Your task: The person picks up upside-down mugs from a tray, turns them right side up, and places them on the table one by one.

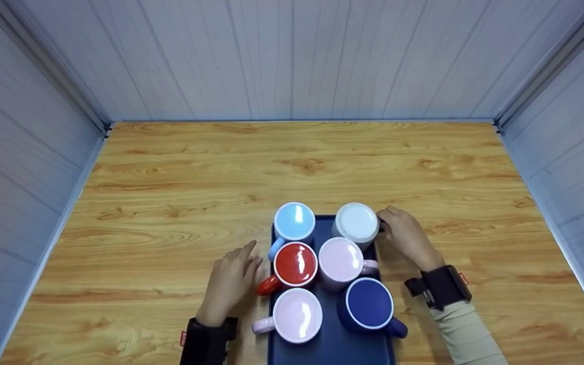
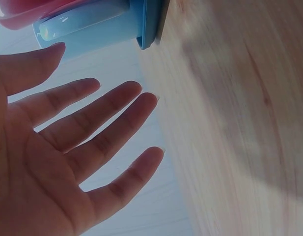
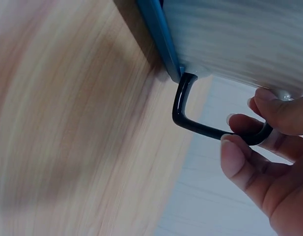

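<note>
A white mug [image 1: 357, 223] is just to the left of the right hand's fingertips, at the far end of a dark blue tray [image 1: 330, 351]. The right hand [image 1: 407, 235] pinches the mug's black handle [image 3: 203, 129], its thumb and fingers narrowed around one end of it. In the right wrist view the mug's side looks ridged, and the tray's edge shows beside the lower end of the handle.

Nearer the person than those fingertips is a pink mug [image 1: 341, 259], its handle pointing right; nearer again is a dark blue mug [image 1: 369, 304], with its handle to the right too.

The left hand [image 1: 231, 279] is beside the tray's left edge, fingers spread wide with gaps between them, gripping nothing. Just right of its fingertips are a light blue mug [image 1: 294, 221], the farther one, and a red mug [image 1: 296, 263], both with handles on the left hand's side. To the right of that hand and closer to the person stands a second pink mug [image 1: 297, 315], its handle pointing left.

Under both hands spreads a wood-grain table [image 1: 185, 192]; far beyond the fingers rises a pale panelled wall [image 1: 292, 61]. Behind each hand is a black wristband [image 1: 445, 289].
</note>
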The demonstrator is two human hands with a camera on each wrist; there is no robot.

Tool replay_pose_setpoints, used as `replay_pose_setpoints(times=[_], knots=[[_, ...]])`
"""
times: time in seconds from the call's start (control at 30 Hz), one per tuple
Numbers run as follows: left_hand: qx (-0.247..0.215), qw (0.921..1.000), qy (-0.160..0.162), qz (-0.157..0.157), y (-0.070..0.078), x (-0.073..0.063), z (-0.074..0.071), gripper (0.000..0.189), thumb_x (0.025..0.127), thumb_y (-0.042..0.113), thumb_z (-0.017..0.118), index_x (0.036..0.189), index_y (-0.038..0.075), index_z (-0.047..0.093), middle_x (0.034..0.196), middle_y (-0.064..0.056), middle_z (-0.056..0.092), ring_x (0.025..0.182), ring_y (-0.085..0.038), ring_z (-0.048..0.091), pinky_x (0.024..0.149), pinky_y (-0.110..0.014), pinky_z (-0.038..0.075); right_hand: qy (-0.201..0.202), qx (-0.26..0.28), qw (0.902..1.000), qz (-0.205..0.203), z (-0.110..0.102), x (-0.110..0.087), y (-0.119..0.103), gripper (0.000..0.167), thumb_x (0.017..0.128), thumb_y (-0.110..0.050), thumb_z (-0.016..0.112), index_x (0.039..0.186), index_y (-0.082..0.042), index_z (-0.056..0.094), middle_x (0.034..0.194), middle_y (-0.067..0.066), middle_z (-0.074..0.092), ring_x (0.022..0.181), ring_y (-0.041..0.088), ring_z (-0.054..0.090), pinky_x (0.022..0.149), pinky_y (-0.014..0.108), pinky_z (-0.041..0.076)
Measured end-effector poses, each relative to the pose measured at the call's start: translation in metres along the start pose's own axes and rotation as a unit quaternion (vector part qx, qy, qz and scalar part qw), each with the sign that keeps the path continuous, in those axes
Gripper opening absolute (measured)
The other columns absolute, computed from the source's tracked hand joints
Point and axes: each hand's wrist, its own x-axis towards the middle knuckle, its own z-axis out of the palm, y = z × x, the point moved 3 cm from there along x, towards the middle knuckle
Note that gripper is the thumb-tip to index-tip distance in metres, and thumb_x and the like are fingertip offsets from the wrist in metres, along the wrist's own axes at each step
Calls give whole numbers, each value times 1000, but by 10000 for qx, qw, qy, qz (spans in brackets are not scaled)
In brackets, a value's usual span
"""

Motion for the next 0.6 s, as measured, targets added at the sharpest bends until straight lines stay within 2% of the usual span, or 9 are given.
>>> replay_pose_setpoints(times=[0.23,0.6], knots=[[10,9998,123,133,0,-1,0,32,85,11,63,113,-4,59,93,-19,65,84,-35,61,70,-49,47,116,68,9998,-109,0,-3,0,22,71,19,59,86,4,64,75,15,60,70,33,59,60,44,48],[-36,10000,52,46,0,-1,-1,32,85,11,63,113,-4,59,95,-19,65,86,-35,61,72,-49,47,217,17,9997,-132,-3,-6,-1,21,68,19,62,85,6,62,76,16,60,71,34,59,61,43,48]])
